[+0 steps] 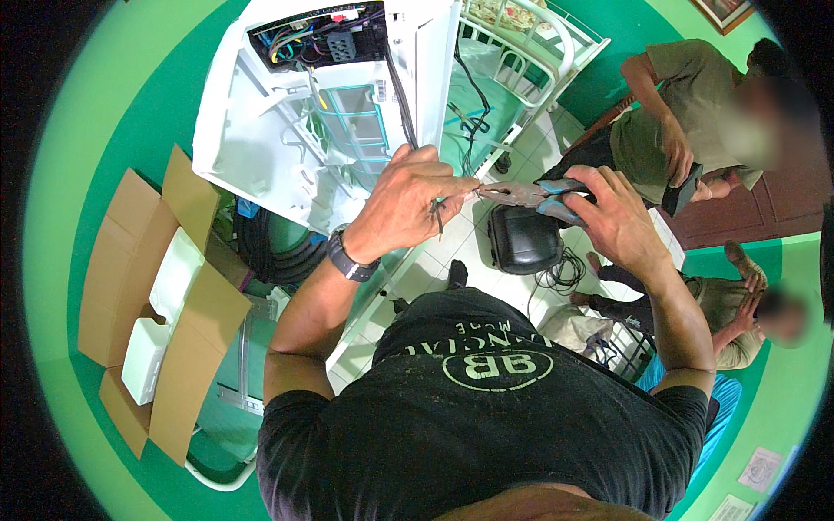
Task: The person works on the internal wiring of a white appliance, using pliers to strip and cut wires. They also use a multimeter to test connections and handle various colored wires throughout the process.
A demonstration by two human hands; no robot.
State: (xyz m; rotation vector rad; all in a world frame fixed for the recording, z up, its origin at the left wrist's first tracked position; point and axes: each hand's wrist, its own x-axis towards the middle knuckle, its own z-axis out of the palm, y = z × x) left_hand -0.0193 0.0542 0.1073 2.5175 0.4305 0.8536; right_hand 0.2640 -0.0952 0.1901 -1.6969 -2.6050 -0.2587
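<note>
My left hand (401,207) is closed on a dark cable (401,95) that runs down from the white appliance. A short end of the cable (440,222) pokes out below its fingers. My right hand (621,219) grips pliers (514,194) with blue and dark grey handles. The jaws point left and meet the thin wire ends at my left fingertips; how tightly they bite, I cannot tell. The white appliance (239,130), like an air conditioner's indoor unit, stands beyond my left hand. Its open casing shows a wiring compartment (334,39) and mesh filters (352,113).
An open cardboard box (126,260) with white foam (143,360) lies left, near a coiled black hose (278,252). A black padded seat (524,239) and loose cable (560,271) are beyond my hands. Two people sit at the right. A white metal bed frame (565,52) stands at the back.
</note>
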